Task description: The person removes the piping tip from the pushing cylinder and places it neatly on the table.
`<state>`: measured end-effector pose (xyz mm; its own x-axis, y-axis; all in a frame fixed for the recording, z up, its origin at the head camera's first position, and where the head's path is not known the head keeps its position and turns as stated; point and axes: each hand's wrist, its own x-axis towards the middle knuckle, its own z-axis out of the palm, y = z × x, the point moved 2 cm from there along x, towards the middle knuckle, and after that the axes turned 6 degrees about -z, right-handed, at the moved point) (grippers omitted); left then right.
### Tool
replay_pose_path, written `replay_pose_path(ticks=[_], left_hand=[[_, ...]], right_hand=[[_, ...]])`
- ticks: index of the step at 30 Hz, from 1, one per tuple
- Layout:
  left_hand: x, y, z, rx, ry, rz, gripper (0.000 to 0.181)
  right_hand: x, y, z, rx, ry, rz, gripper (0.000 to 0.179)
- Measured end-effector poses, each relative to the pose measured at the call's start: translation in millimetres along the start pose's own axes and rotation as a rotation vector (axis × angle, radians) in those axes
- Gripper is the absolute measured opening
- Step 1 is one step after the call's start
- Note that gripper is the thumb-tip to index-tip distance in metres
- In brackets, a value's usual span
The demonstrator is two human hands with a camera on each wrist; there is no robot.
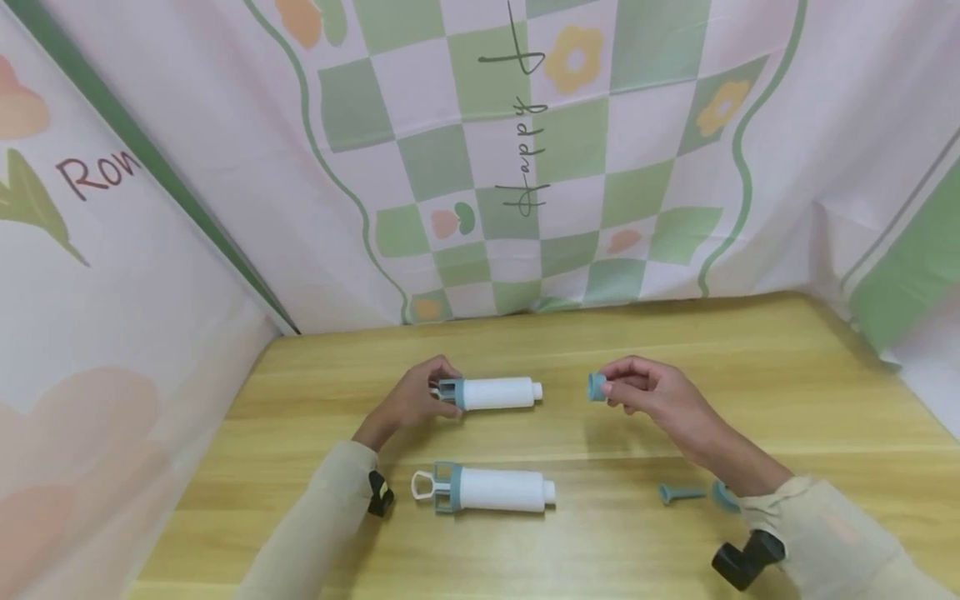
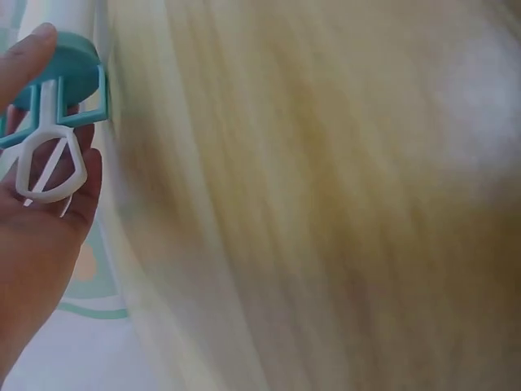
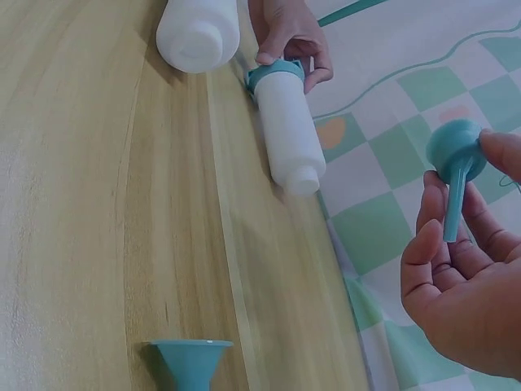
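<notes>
My left hand grips the teal collar of a white plunger syringe, thumb on one side and fingers on the other. The syringe lies on its side, its narrow tip pointing right. In the left wrist view, its white ring handle shows beside my palm. Off to the right, my right hand pinches a teal nozzle above the table. The right wrist view shows this nozzle's rounded cup with a thin spout. A gap separates nozzle and syringe tip.
Nearer me lies a second white syringe with a teal collar and ring handle. By my right forearm lie a teal funnel-shaped nozzle and another teal piece, partly hidden by the sleeve. A patterned curtain borders the wooden table.
</notes>
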<state>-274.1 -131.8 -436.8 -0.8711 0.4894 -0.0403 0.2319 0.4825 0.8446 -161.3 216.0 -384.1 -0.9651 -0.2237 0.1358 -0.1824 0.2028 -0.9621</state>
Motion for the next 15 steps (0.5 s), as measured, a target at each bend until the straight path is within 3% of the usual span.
replay_pose_path(ticks=[15], left_hand=[[-3.3, -5.7, -1.0, -0.076, -0.024, -0.010, 0.049]], right_hand=[[1.0, 1.6, 1.8, 0.010, -0.007, -0.002, 0.036]])
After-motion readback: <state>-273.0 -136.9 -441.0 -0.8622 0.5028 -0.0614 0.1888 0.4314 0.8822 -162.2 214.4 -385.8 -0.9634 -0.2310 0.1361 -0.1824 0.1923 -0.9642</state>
